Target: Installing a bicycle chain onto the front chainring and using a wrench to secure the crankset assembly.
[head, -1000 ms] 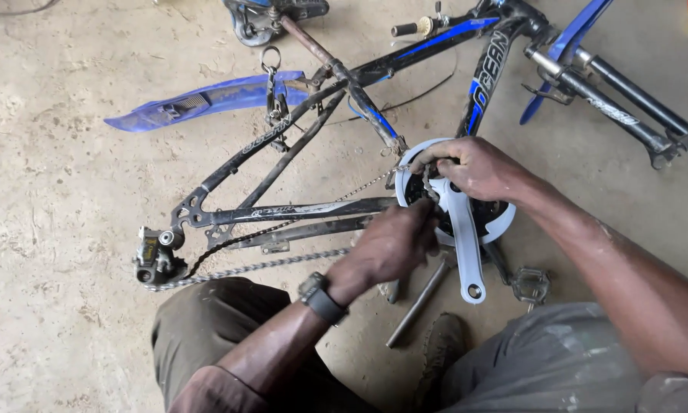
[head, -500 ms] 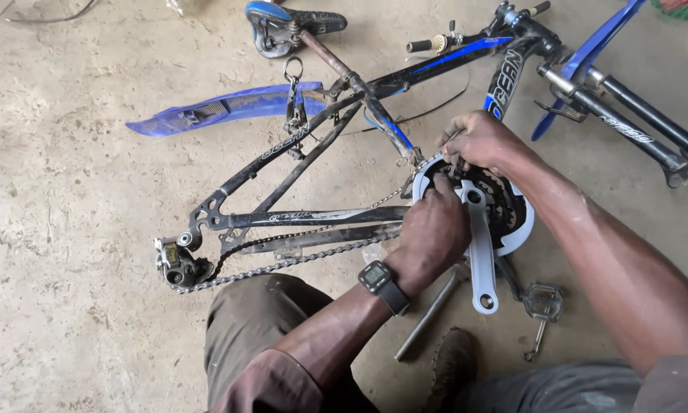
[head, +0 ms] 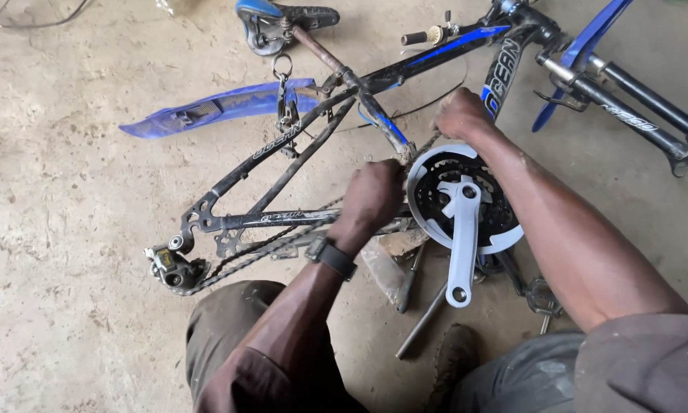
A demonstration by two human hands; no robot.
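On the concrete floor (head: 68, 153), the left hand (head: 374, 195) is gripping the chain (head: 283, 243), fingers clamped; the right hand (head: 459, 115), fingers curled shut, is steadying the bicycle frame (head: 428, 57); feeding links evenly onto the chainring (head: 436, 164) seems wise.

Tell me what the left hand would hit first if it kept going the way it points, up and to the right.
Probably the chainring edge beside the frame tube: the left hand is already right at it, though depth is unclear.
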